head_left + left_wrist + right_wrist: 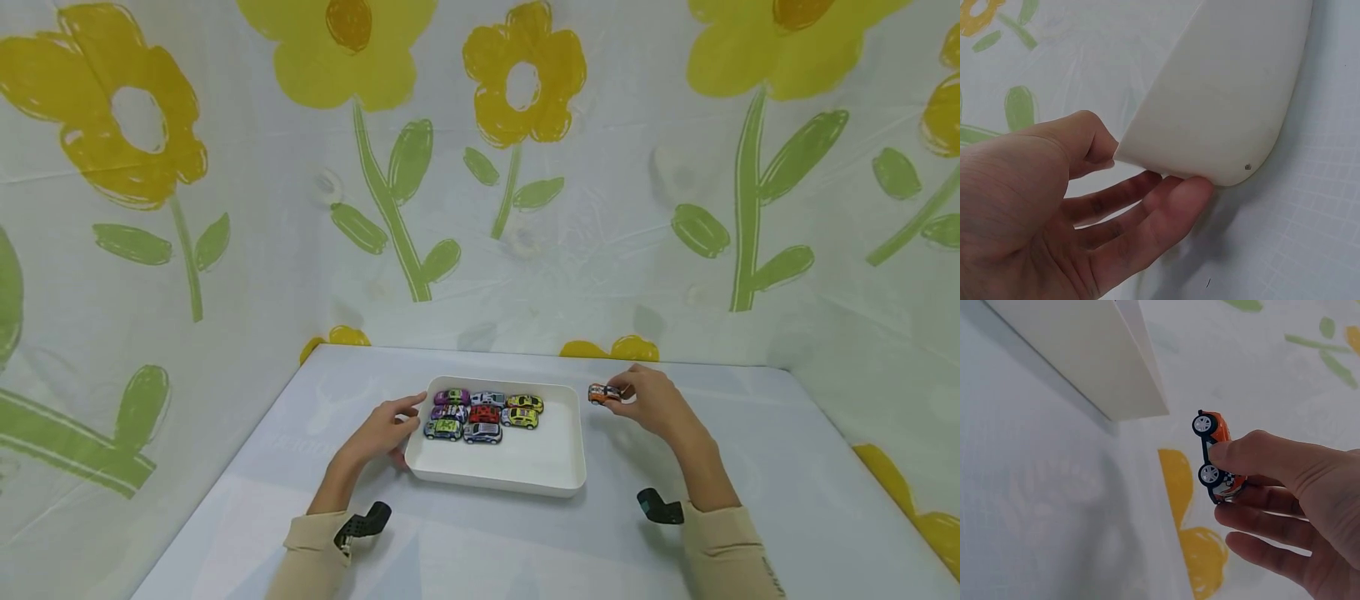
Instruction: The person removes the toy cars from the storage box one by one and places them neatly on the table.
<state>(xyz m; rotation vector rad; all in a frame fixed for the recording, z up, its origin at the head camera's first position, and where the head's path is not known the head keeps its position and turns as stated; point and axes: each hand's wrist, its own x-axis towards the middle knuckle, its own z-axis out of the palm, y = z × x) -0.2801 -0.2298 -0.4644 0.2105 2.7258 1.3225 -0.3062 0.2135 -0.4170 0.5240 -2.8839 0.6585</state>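
Note:
A white tray [502, 471] lies on the table, with several toy cars in its left and middle part. Among them are a red toy car [484, 414] in the middle, a green one [443, 429] at the front left and a yellow one [521, 417] at the right. My left hand [384, 429] holds the tray's left end, thumb at the rim and fingertips against the outside of the wall. Just past the tray's right end, my right hand [647, 402] pinches an orange toy car [1215, 456] with black-and-white checks between thumb and fingers.
The table [480, 550] is pale and runs back to a curtain [600, 275] printed with yellow flowers, which also hangs at both sides. A black camera mount [366, 522] sits at the left wrist and another mount [660, 506] at the right.

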